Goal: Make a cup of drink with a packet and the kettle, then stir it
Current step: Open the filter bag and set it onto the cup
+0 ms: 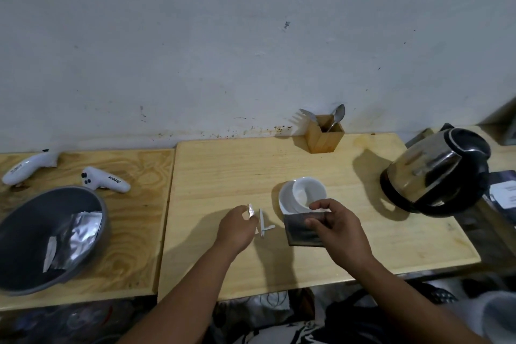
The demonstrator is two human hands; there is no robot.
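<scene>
A white cup (308, 193) sits on a white saucer (284, 198) near the middle of the wooden table (223, 165). My right hand (339, 227) pinches a dark packet (301, 229) just in front of the saucer, its torn top toward the cup. My left hand (237, 227) holds a small torn strip (250, 211) between its fingertips, left of the packet. Two pale scraps (264, 225) lie on the table between my hands. A steel kettle (435, 173) with black handle and base stands at the right. A spoon (337, 116) stands in a wooden holder (324, 135) by the wall.
A grey bowl (16, 234) on the left table holds crumpled foil wrappers (74, 234). Two white controllers (106, 179) lie behind it. A fork leans in the wooden holder too. Dark items sit to the right of the kettle, and the wall runs along the back.
</scene>
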